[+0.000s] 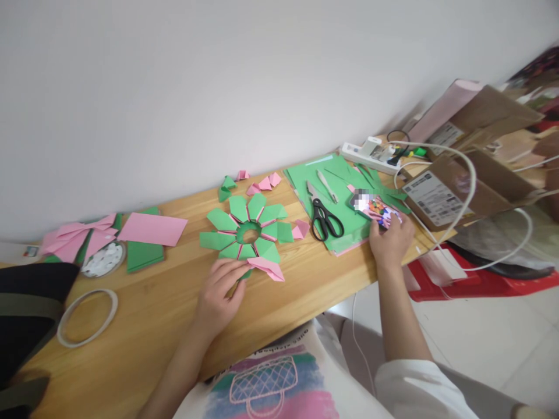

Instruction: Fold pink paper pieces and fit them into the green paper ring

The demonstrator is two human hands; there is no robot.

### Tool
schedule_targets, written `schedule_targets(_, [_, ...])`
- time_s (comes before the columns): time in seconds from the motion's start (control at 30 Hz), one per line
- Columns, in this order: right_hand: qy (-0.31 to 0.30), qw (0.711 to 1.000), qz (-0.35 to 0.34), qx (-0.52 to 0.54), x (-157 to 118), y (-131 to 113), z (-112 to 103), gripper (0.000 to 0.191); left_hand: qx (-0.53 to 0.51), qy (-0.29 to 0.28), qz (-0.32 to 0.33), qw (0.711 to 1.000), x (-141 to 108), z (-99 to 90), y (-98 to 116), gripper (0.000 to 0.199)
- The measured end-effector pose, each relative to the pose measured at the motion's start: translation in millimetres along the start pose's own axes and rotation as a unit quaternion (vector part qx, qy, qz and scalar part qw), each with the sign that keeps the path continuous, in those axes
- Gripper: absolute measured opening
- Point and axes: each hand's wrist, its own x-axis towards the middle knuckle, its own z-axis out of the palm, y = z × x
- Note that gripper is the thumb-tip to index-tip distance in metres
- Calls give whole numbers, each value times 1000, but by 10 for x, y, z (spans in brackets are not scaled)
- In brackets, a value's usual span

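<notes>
A ring of folded green and pink paper (pixel 236 208), shaped like a flower with an open middle, lies on the wooden table. My left hand (pixel 222 297) is at its near edge, thumb and fingers closed on a folded pink and green paper piece (pixel 267 269). My right hand (pixel 393 241) has its fingers around the near end of a smartphone (pixel 374 205) with a lit, colourful screen, over green paper. Left of the phone are black-handled scissors (pixel 323 218) and a white craft knife (pixel 327 186). Another folded piece (pixel 300 229) touches the ring's right side.
Small folded pieces (pixel 264 184) lie behind the ring. To the left are pink paper (pixel 152 229), a pink bow shape (pixel 81 233), a dish of white bits (pixel 103 260) and a tape roll (pixel 114 302). A power strip (pixel 370 156), cables and cardboard boxes (pixel 471 180) stand right.
</notes>
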Motion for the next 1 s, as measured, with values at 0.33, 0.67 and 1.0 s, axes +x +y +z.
schedule_targets(0.33, [0, 999, 29, 20, 9, 0, -9, 56, -9, 5, -1, 1000, 4, -2, 11, 29])
schedule_targets(0.67, [-4, 1000, 1, 3, 1, -10, -8, 56, -2, 3, -9, 1000, 15, -4, 27, 28])
schedule_targets(1.0, [-8, 1000, -24, 2, -8, -24, -18, 52, -12, 5, -7, 1000, -4, 15, 12, 29])
